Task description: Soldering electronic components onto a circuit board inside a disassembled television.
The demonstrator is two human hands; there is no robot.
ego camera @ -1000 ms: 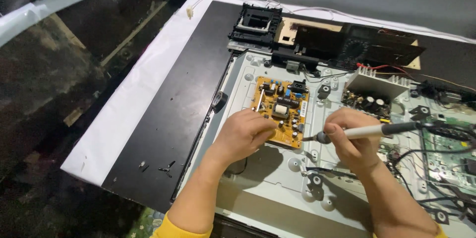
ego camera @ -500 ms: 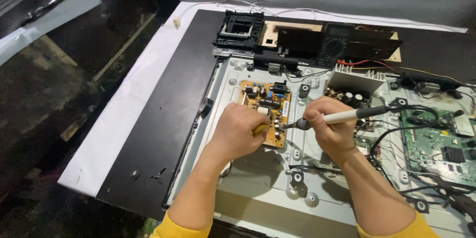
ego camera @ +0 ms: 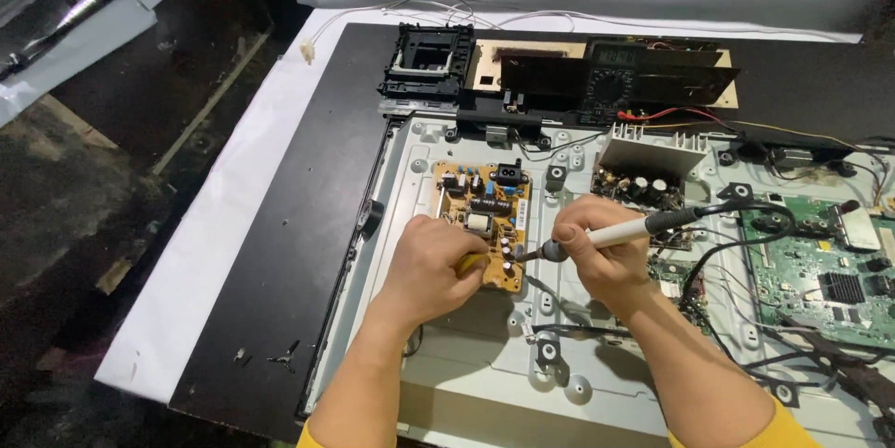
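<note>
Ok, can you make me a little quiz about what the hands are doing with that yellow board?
1. True or false: the left hand rests on the yellow circuit board.
2. What does the right hand hold? A) a pen-shaped soldering tool B) a hammer C) a cup
3. Which side of the yellow board is the green circuit board on, in the head view?

Key
1. True: its fingers sit on the board's near edge, over the grey metal panel.
2. A: the soldering tool has a pale grip and a dark cable, and its tip points at the yellow board.
3. The right side.
</note>
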